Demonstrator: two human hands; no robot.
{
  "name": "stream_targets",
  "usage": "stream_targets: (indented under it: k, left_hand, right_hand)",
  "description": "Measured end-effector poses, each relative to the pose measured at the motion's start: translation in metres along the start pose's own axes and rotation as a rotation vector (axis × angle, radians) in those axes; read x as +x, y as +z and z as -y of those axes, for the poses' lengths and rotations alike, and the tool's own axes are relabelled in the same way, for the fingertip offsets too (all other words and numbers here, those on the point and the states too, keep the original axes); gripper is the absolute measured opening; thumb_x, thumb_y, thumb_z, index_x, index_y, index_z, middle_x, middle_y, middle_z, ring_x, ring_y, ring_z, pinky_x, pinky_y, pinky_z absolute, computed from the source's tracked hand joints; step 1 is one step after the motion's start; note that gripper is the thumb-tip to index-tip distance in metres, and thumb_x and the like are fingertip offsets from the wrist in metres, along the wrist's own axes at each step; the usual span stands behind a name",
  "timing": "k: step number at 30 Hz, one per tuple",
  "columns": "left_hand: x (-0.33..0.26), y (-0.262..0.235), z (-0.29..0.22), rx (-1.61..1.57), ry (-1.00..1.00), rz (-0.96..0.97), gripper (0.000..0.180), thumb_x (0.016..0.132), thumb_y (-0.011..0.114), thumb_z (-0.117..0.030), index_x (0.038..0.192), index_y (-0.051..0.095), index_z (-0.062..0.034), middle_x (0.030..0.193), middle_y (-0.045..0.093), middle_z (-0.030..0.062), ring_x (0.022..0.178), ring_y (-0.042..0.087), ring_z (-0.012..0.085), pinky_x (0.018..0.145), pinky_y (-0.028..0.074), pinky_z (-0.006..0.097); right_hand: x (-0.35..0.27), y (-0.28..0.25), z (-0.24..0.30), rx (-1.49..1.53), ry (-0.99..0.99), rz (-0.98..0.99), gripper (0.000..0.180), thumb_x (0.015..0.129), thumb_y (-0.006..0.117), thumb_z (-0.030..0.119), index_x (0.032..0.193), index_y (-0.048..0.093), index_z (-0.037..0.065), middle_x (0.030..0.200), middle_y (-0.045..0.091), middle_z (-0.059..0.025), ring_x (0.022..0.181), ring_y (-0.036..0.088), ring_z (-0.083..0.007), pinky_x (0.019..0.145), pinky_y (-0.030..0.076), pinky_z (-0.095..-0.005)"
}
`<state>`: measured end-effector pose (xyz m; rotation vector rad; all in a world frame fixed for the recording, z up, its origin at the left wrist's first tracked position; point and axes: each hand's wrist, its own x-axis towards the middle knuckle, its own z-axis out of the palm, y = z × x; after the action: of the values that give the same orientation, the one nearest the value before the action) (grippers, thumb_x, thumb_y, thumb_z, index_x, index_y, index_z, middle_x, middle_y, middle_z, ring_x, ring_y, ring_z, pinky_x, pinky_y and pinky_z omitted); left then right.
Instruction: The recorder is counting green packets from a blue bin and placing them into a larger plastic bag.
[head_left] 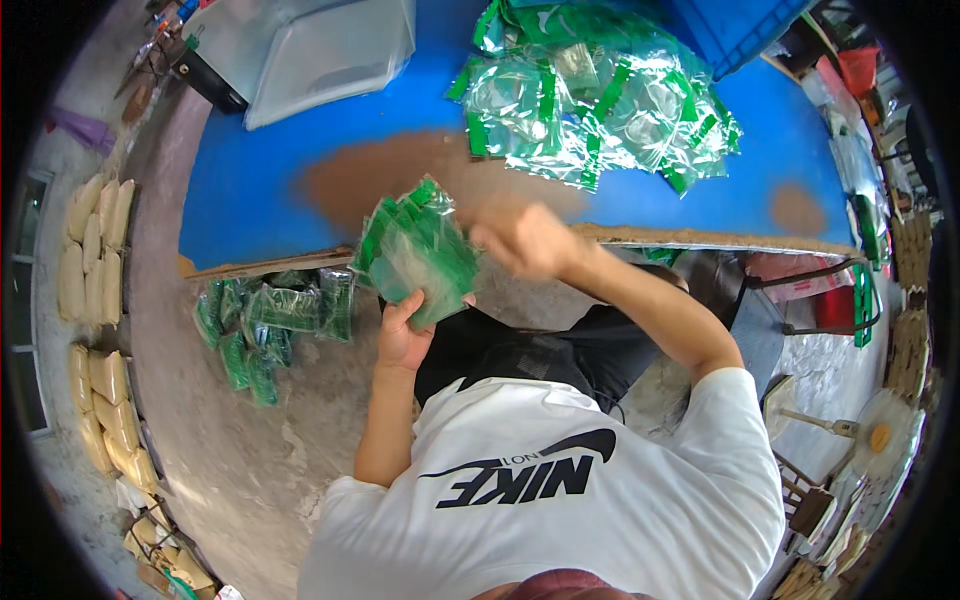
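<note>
My left hand point(404, 336) grips a stack of flat green-and-clear plastic packets point(418, 248) by its lower edge, thumb on top. The stack is held up over my lap, at the front edge of the blue table point(245, 200), with its packets slightly fanned. Just right of the stack is my right hand point(532, 240), smeared by motion; its fingers look bent, but whether anything is between them cannot be made out. Farther back on the table lies a loose heap of shiny clear packets with green bands point(610, 115).
A translucent plastic tray point(330, 60) rests at the table's back left, and a blue crate point(740, 30) at the back right. Green bundles point(290, 310) lie on the floor below the table's left front. At the right stand a metal-framed chair point(810, 300) and a fan point(880, 437).
</note>
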<state>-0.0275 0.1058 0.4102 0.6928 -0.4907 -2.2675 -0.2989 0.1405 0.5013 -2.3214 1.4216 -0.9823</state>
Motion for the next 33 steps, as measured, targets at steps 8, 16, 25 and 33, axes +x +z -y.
stream_targets:
  k: [8, 16, 25, 33]
  left_hand:
    - [-0.013, -0.02, 0.0, -0.241, 0.0, 0.063, 0.052, 0.089, 0.066, -0.002, 0.139, 0.053, -0.0053, 0.135, 0.062, 0.0097, 0.128, 0.057, 0.0279, 0.111, 0.046, 0.045]
    - [-0.011, -0.056, -0.043, -0.197, 0.061, -0.022, 0.046, 0.09, 0.064, -0.004, 0.136, 0.055, -0.0019, 0.131, 0.064, 0.012, 0.123, 0.061, 0.0294, 0.108, 0.049, 0.047]
    - [-0.012, -0.034, -0.056, 0.121, 0.057, -0.058, 0.051, 0.089, 0.067, -0.001, 0.138, 0.053, -0.0037, 0.132, 0.062, 0.0101, 0.12, 0.062, 0.0267, 0.103, 0.052, 0.041]
    - [-0.026, -0.028, -0.006, -0.266, -0.04, 0.077, 0.065, 0.08, 0.076, -0.001, 0.14, 0.052, -0.0051, 0.138, 0.059, 0.0093, 0.131, 0.054, 0.031, 0.117, 0.037, 0.049]
  right_hand:
    - [0.04, -0.011, -0.071, -0.725, 0.535, 0.055, 0.082, 0.097, 0.047, 0.065, 0.146, 0.048, 0.0, 0.148, 0.046, -0.0256, 0.146, 0.031, -0.0438, 0.121, 0.019, -0.0574]
    - [0.021, 0.036, -0.022, -0.323, -0.039, 0.056, 0.05, 0.092, 0.065, 0.033, 0.129, 0.055, 0.001, 0.142, 0.053, -0.0171, 0.139, 0.045, -0.0349, 0.121, 0.028, -0.0519]
    - [0.047, 0.036, -0.002, 0.347, 0.084, 0.074, 0.031, 0.085, 0.054, -0.005, 0.114, 0.062, 0.0, 0.124, 0.066, -0.0177, 0.117, 0.062, -0.0391, 0.098, 0.051, -0.0429]
    - [0.026, 0.016, -0.02, -0.586, 0.255, 0.047, 0.045, 0.096, 0.056, 0.027, 0.132, 0.056, 0.0, 0.132, 0.055, -0.0207, 0.129, 0.048, -0.0389, 0.108, 0.032, -0.0586]
